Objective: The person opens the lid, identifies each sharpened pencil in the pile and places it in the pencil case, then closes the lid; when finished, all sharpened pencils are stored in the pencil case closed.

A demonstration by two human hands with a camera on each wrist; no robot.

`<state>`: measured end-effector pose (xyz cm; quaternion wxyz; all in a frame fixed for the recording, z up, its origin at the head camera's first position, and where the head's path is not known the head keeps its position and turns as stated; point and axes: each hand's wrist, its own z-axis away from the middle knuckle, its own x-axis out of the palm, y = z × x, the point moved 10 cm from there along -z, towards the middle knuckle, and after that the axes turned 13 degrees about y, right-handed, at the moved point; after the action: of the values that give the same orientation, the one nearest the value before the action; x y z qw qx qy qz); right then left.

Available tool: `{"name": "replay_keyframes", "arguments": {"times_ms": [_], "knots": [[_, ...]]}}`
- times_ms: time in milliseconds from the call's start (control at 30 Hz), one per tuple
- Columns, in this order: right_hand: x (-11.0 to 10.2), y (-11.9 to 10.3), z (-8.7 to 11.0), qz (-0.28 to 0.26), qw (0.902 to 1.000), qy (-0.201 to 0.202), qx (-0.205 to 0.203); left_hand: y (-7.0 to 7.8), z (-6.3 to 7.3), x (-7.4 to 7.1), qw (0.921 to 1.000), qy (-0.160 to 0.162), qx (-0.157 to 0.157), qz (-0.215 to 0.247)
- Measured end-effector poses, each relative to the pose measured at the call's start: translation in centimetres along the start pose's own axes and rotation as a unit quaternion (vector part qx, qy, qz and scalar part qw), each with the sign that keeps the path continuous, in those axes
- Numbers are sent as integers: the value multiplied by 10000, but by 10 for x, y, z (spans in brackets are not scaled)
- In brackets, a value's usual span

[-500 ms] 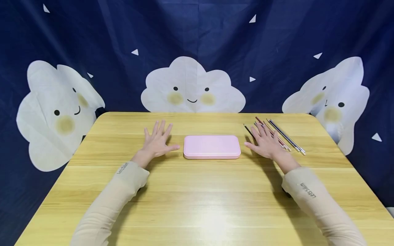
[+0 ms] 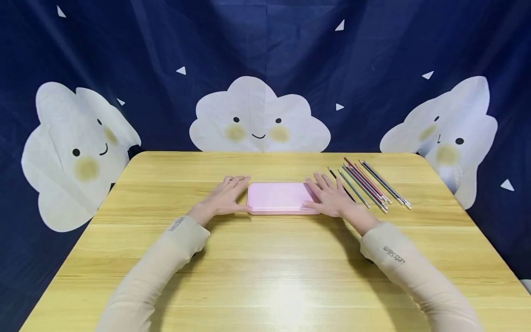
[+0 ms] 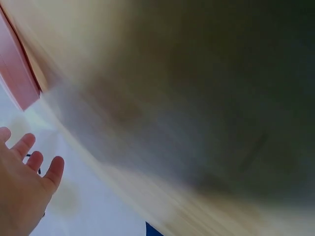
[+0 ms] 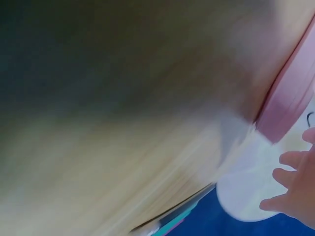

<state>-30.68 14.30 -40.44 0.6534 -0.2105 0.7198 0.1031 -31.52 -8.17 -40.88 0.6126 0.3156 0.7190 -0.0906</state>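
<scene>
A closed pink pencil case (image 2: 275,197) lies flat on the wooden table, long side facing me. At its left end is my left hand (image 2: 224,197), thumb and fingertips right at the edge, nothing gripped. My right hand (image 2: 330,199) overlaps the case's right end from above, fingers spread and fairly straight. Both wrist views show loose fingers beside the pink case: the left hand (image 3: 24,191) below one corner (image 3: 17,69), the right hand (image 4: 298,184) below the other (image 4: 285,105). Several pencils (image 2: 365,182) lie just right of the right hand.
The pencils, dark, green, red and blue, lie slanted near the back right of the wooden table (image 2: 265,258). A dark blue curtain (image 2: 365,55) with smiling white clouds hangs behind the table's far edge.
Both hands have moved inward to the ends of the pink pencil case. The right hand has come off the pencils, which now show fully; the case has stayed in place.
</scene>
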Motion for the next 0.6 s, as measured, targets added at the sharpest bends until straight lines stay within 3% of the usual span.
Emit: {"name": "replay_keyframes", "arguments": {"times_ms": [300,467,600], "knots": [[12,-38,-11,-192,9978,-193,-597,9,-7,15,9989,-354,-105,274],[16,-50,-14,60,9953,-80,-965,13,-9,22,9981,-528,-168,255],[16,-55,-16,323,9930,27,-1138,15,-11,22,9986,-464,-138,228]]}}
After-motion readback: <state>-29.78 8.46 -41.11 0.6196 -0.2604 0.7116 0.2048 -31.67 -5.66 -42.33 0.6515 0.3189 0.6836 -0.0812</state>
